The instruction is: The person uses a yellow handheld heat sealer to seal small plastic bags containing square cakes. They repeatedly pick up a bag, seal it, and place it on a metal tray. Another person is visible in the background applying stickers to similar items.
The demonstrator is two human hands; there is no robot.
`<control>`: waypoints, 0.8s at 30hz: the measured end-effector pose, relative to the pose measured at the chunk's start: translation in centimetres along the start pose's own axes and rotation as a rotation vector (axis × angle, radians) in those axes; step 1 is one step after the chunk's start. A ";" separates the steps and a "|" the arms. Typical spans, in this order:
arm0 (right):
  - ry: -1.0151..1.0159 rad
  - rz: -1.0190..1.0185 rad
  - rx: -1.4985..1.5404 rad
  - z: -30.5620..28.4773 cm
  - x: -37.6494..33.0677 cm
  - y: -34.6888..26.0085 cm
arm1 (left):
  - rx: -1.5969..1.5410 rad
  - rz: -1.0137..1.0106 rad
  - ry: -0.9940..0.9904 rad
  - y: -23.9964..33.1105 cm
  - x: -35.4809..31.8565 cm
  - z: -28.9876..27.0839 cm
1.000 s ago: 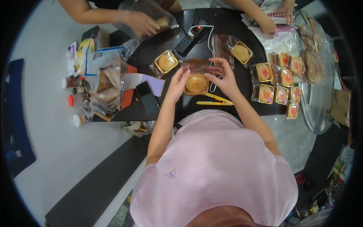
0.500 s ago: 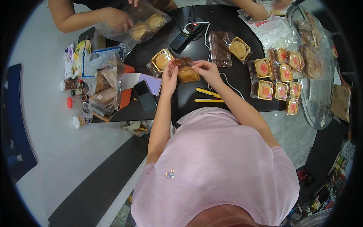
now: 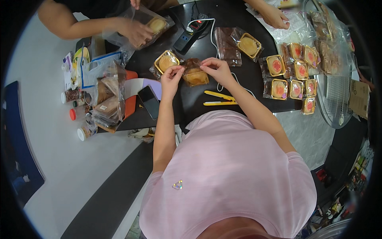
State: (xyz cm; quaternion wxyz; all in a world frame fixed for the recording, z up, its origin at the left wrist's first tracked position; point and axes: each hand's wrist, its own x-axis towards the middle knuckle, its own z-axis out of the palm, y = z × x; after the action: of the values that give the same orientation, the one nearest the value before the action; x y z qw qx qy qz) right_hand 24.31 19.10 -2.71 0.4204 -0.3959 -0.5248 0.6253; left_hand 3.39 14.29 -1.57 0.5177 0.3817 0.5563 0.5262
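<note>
A clear and brown plastic bag [image 3: 193, 63] with a round pastry in a gold tray [image 3: 196, 78] stands at the table's middle. Pinched fingers of my left hand [image 3: 171, 81] hold the left corner of its open end. With thumb and forefinger, my right hand [image 3: 219, 72] grips the right corner. The pastry's top is partly hidden by the film. Just left of the bag sits another bagged pastry [image 3: 167, 61] in a gold tray. Nearer to me lies a yellow hair-straightener-shaped sealing clamp [image 3: 219, 98], its two arms spread apart.
A phone [image 3: 149, 102] lies left of my left forearm, by jars and packed bags [image 3: 108, 95]. Behind are a power strip [image 3: 188, 38], flat brown bags [image 3: 228, 46] and a bagged pastry [image 3: 249, 44]. Several red-stamped pastries [image 3: 275, 65] line the right. Co-workers' hands [image 3: 137, 32] work across the table.
My hands have drawn slightly apart at the bag's mouth, the left one shifting left. At the upper left a co-worker's hand has moved over a pastry bag; another's hand at upper right has come lower.
</note>
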 end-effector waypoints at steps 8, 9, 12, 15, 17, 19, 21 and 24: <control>-0.001 0.024 -0.112 -0.4 0.3 0.1 | 0.004 0.062 -0.073 1.6 0.4 0.8; 0.004 0.027 -0.065 -0.5 0.3 0.3 | -0.009 0.072 -0.083 1.7 0.4 0.9; 0.011 0.044 0.050 -0.3 0.2 0.4 | 0.081 -0.041 -0.203 0.9 0.9 0.0; 0.027 0.076 0.098 -0.2 0.2 0.0 | 0.097 -0.072 -0.241 0.8 1.3 0.0; 0.062 0.083 0.117 -0.2 0.2 0.3 | 0.123 -0.081 -0.222 1.1 1.3 0.2; 0.053 0.100 0.043 -0.5 0.3 0.5 | 0.122 -0.087 -0.197 1.0 1.3 0.2; 0.060 0.108 0.024 -0.5 0.2 0.8 | 0.093 -0.089 -0.164 0.5 1.1 -0.1; 0.110 0.119 0.112 -0.2 0.1 0.8 | 0.062 -0.126 -0.189 0.5 1.2 -0.3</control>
State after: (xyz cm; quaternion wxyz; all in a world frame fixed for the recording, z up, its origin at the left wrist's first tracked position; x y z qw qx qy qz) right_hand 24.39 19.14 -3.49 0.4323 -0.4361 -0.4407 0.6548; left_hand 2.81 15.43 -1.35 0.5880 0.4097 0.5437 0.4368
